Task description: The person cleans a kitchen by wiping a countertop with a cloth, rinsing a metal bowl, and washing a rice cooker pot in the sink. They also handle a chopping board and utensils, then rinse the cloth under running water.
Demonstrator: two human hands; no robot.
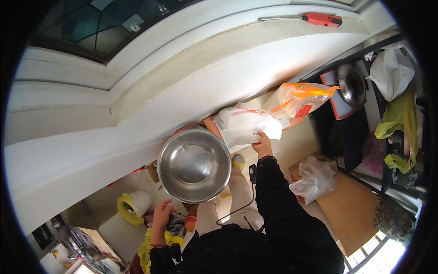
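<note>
My right hand (262, 145) grips the near edge of a white plastic bag (239, 125), which lies against the wall beyond my feet. Its edge is brightly lit at the hand. Left of the bag stands a large stainless steel bowl (195, 164), with nothing in it. My left hand (162, 216) is just below the bowl's lower left side, fingers slightly spread, and seems to hold nothing. Behind the white bag, to the right, is a clear plastic bag with orange print (297, 99), its contents pale.
A red-handled lighter (321, 20) lies on the ledge. On the right, a dark shelf holds a metal lid (351, 85) and plastic bags. A crumpled clear bag (314, 179) rests by a cardboard box. At lower left is a yellow-lined bin (131, 207). A black cable hangs before me.
</note>
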